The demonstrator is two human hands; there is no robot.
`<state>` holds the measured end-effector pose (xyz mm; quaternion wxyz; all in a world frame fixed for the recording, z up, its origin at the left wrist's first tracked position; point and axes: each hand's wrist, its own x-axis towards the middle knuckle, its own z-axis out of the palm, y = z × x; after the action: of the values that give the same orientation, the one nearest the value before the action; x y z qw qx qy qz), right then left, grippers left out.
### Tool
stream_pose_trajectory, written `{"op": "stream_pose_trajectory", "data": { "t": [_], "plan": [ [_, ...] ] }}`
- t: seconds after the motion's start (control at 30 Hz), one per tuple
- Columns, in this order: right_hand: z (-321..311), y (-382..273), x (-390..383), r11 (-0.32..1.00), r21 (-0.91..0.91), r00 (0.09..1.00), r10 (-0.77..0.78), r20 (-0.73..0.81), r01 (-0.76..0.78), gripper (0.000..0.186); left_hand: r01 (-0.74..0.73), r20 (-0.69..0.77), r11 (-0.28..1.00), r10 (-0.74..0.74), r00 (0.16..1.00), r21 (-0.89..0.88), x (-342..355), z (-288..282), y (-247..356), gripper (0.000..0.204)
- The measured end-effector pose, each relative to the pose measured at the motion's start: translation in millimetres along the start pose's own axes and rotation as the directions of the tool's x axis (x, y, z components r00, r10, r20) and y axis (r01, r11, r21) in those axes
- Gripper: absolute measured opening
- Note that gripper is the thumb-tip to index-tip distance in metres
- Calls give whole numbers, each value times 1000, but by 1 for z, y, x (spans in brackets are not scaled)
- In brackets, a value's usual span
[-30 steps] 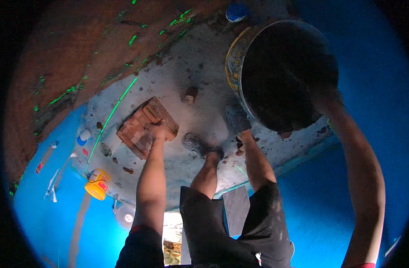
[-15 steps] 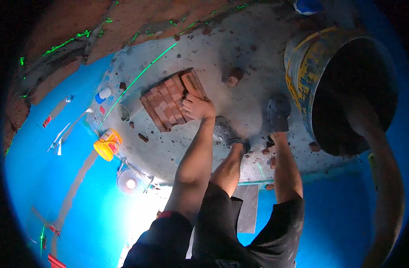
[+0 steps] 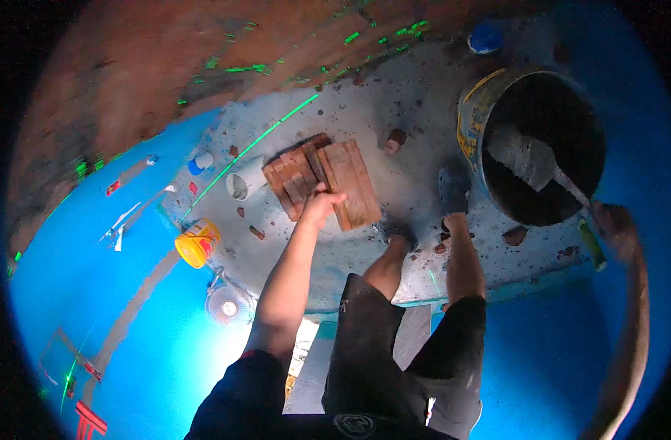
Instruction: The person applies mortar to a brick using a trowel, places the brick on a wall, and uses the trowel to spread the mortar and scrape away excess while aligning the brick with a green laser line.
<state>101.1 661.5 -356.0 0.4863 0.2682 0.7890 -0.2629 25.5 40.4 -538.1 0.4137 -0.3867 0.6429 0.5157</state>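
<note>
My left hand (image 3: 320,210) grips a flat, reddish clay brick (image 3: 352,182) with a grooved face, tilted up beside a small stack of bricks (image 3: 290,182) on the floor. The thumb lies along the brick's near side; the other fingers are partly hidden. At the right, my right hand (image 3: 618,229) is wrapped around the handle of a trowel (image 3: 571,188). On its blade lies a heap of wet grey mortar (image 3: 524,155). The blade is over the mouth of a large, yellow-stained bucket (image 3: 473,123), whose inside is dark.
A white pipe piece (image 3: 249,178) lies left of the stack, near a yellow pail (image 3: 197,243). A bright lamp (image 3: 229,308) stands below that pail. Brick bits (image 3: 515,235) are scattered on the dusty floor. A brick wall (image 3: 167,73) rises at the far side; a green laser line crosses the floor.
My left hand has raised a brick from the stack and tilted it rightward. My right hand has come out of the bucket, bringing up the trowel loaded with mortar.
</note>
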Motion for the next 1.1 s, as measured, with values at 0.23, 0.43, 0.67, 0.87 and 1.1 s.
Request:
{"op": "stream_pose_trajectory", "data": {
  "t": [0.23, 0.43, 0.67, 0.87, 1.1],
  "plan": [
    [49, -5, -118, 778, 613, 981, -25, -191, 138, 49, -168, 471, 982, 190, 861, -88, -168, -3, 80, 68],
    [80, -39, -256, 582, 787, 964, 20, -266, 205, 53, 27, 780, 894, 375, 502, -447, -316, 11, 146, 85],
    [86, -95, -386, 402, 840, 928, -80, -363, 364, 52, -254, 690, 874, 483, 539, -414, -375, 26, 171, 66],
    [73, -121, -450, 409, 761, 862, -182, -472, 503, 51, -346, 767, 923, 343, 543, -168, -476, 15, 240, 73],
    [47, -146, -505, 408, 548, 675, -302, -673, 730, 39, -653, 873, 741, 412, 261, -154, -543, 10, 286, 79]
  ]
}}
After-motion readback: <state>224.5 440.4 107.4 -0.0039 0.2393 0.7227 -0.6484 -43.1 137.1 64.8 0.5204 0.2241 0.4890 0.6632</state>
